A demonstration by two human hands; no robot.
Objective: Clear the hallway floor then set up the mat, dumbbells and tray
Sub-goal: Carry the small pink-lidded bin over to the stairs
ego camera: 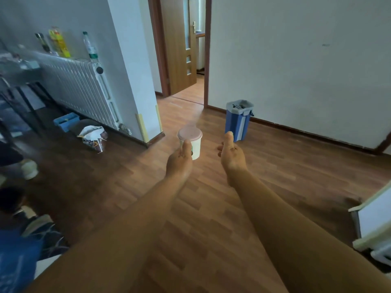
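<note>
- dark metal-framed surface (19, 81), far left, blurred; what it carries is unreadable.
- yellow bottle (58, 42) and clear plastic bottle (90, 47) with green cap, upright on the ledge above the radiator.
- white ribbed radiator (80, 87), against the grey wall.
- blue tray-like box (65, 121), on the floor just below the radiator.
- white jar (29, 169), on the floor near the left edge.
- crumpled printed bag (94, 138), on the floor beside the blue box, near the radiator's foot.
- left hand (179, 160), reached forward; thumb lies up the near side of the white tub, fingers hidden behind it, grasping it.
- white tub (195, 146), round, pinkish lid on, upright, held above the laminate floor (211, 208) at the hallway corner.
- brown wooden door (179, 49), open, beyond the doorway.
- right hand (231, 154), apart from the tub, thumb up, fingers loosely curled, released, holding nothing.
- blue mop bucket (239, 120) with grey top, on the floor near the right wall, just behind the right thumb in view.
- white furniture edge (374, 216), far right.
</note>
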